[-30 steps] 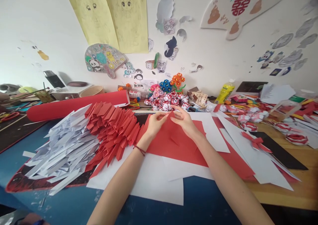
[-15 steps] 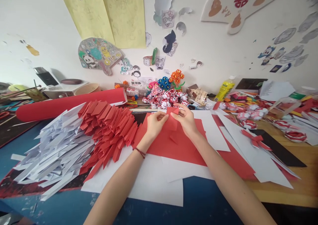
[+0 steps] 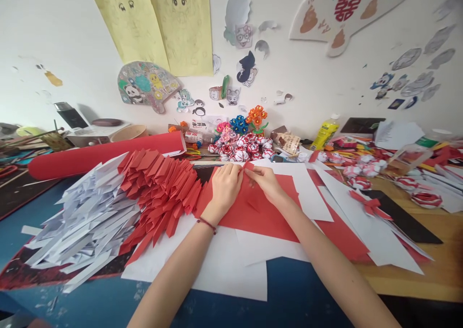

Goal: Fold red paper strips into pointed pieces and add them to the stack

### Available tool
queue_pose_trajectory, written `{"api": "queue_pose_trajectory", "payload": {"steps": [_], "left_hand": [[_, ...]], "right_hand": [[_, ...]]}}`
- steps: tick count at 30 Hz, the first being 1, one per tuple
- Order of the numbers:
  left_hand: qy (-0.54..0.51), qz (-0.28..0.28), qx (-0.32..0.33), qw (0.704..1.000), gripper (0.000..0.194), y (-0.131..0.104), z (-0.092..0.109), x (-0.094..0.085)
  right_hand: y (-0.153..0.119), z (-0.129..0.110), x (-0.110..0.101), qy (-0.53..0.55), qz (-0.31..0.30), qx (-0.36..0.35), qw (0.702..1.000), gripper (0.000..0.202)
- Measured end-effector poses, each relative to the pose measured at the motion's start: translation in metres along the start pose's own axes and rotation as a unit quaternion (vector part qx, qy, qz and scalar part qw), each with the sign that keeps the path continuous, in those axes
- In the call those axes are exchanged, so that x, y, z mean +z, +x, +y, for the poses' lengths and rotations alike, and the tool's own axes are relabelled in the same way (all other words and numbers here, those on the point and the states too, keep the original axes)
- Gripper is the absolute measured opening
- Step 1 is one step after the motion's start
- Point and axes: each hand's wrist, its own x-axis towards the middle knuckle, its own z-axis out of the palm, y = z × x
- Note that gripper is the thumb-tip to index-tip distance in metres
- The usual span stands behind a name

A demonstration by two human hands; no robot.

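Rolled over since half a second ago, the left hand [image 3: 226, 183] now shows its back to the camera, while the small red slip [image 3: 248, 166], flat-faced before, appears narrow and turned between the fingers. With the slip as the clock's center and twelve at the top of the view, the left hand comes in from eight o'clock, its grip pinching the slip's left side, its fingertips partly hidden. From four o'clock, the right hand [image 3: 264, 178] pinches the slip between thumb and forefinger. Both hands work above the far part of a red sheet [image 3: 271, 212], which overlaps a white sheet [image 3: 231, 270] at six o'clock on the blue-topped counter [image 3: 292, 294].

Between eight and nine o'clock, folded red strips [image 3: 159, 193] lie heaped just beside the red sheet, with a larger heap of white strips [image 3: 90, 222] touching them farther out. Behind both heaps, at nine, stretches a red roll [image 3: 104, 157]. Red-and-white rosettes [image 3: 240, 152] cluster at twelve, just beyond the hands, backed by blue flowers [image 3: 238, 124] and orange flowers [image 3: 256, 116]. A yellow bottle [image 3: 324, 134] leans between two and three o'clock. Between three and four, a red bow [image 3: 371, 206] rests on white paper near a black sheet [image 3: 405, 219].
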Motion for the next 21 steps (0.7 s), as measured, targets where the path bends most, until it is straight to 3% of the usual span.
{"api": "queue_pose_trajectory", "payload": {"steps": [5,9,13,17,21], "left_hand": [[-0.05,-0.019,-0.011,0.999,0.023,-0.002,0.002,0.001],[-0.097,-0.026,-0.083,0.992,0.019,-0.002,0.001,0.007],[-0.073,-0.062,-0.114,0.989,0.02,-0.001,-0.001,0.012],[0.003,-0.123,-0.082,0.989,0.027,-0.002,0.001,0.009],[0.085,-0.154,0.013,0.984,0.039,-0.003,0.003,0.0]], "right_hand": [[0.004,0.005,-0.007,0.044,-0.03,0.025,0.998,0.043],[0.005,0.008,-0.009,0.048,-0.015,-0.009,0.999,0.04],[0.004,0.005,-0.007,0.053,0.011,-0.047,0.997,0.034],[0.003,0.003,-0.005,0.005,0.025,-0.031,0.999,0.038],[0.006,0.007,-0.005,-0.02,0.025,-0.022,0.999,0.043]]}}
